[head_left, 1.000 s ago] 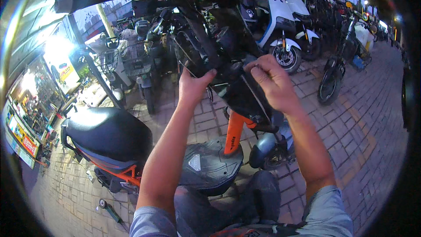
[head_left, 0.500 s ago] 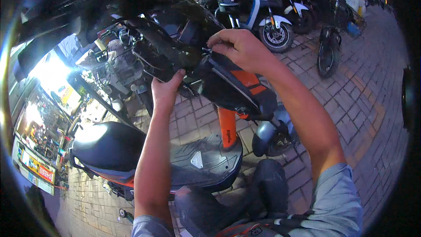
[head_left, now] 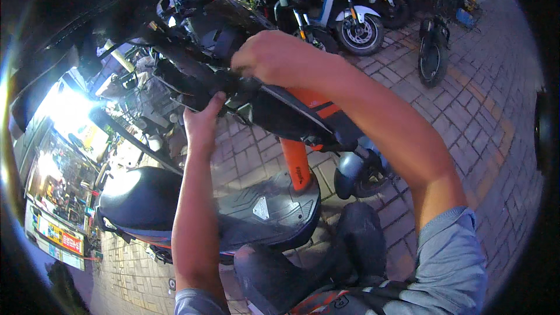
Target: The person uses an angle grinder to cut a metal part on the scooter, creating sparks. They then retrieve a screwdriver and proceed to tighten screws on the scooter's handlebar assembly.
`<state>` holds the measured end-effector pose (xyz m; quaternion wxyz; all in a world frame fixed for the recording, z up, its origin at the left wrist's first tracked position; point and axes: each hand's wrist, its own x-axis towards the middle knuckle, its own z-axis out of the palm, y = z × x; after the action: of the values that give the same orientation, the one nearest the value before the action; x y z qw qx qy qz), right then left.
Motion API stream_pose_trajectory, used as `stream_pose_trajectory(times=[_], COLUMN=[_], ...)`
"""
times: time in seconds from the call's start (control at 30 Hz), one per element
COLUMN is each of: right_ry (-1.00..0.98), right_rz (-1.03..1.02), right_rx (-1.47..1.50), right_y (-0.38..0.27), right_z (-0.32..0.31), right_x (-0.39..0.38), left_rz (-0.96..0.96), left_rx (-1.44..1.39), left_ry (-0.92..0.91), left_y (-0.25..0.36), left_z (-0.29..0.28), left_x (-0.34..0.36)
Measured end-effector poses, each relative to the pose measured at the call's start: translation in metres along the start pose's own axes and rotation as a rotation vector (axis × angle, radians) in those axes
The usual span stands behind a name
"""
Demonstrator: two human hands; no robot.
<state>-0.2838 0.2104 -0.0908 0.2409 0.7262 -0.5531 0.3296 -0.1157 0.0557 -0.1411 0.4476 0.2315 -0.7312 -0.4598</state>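
Observation:
My left hand is closed on the black plastic part below the handlebar of an electric scooter, its thumb pointing up. My right hand is bent over the top of the black and orange front panel, fingers curled, with whatever they hold hidden and blurred. The scooter has an orange front column, a grey textured footboard and a black seat at the left. Its dark handlebar area fills the upper left of the view.
Parked white scooters and a bicycle-like vehicle stand along the top. A bright shopfront with signboards is at the left. Brick paving surrounds the scooter, and my bent legs are beneath me.
My right hand has moved up and to the left along the front panel. My left hand appears further left in the view, still on the black part. The view has shifted.

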Motion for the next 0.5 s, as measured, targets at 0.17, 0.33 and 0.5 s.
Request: stream_pose_trajectory(times=[0.17,0.33,0.5], right_ry=[-0.158,0.001,0.203], right_rz=[0.026,-0.052,-0.138], right_rx=[-0.210,-0.263,-0.237], right_y=[-0.011,-0.016,-0.013], right_z=[0.013,0.034,0.051], right_x=[0.008,-0.008,-0.026], left_rz=[0.025,0.042,0.086], left_rx=[0.001,0.046,0.038], left_ry=[-0.018,-0.026,-0.022], left_y=[0.005,0.002,0.004], left_z=[0.001,0.000,0.002], left_x=[-0.003,0.001,-0.001])
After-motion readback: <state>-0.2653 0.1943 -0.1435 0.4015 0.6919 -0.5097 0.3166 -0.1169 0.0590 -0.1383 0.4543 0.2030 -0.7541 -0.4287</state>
